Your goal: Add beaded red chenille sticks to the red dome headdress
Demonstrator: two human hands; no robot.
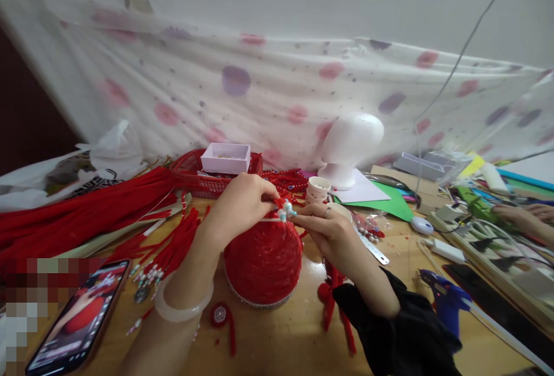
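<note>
A round red cap (264, 260), dome-shaped and wrapped in red strips, stands on the table with a row of small pearls along its lower edge. At its top sits a cluster of pale blue and white beads (286, 211). My left hand (244, 205) is closed, its thumb and fingers pinching at the cluster's left side. From the right, my right hand (331, 229) pinches the same beads with its fingertips. The fingers partly hide the red material under the beads.
A phone (82, 324) lies at left, near red tasselled strips (182, 249). Behind stand a red basket (194, 185), a paper cup (319, 184) and a white foam head (352, 145). A blue glue gun (445, 301) and power strip are right, with another person's hands (530, 220).
</note>
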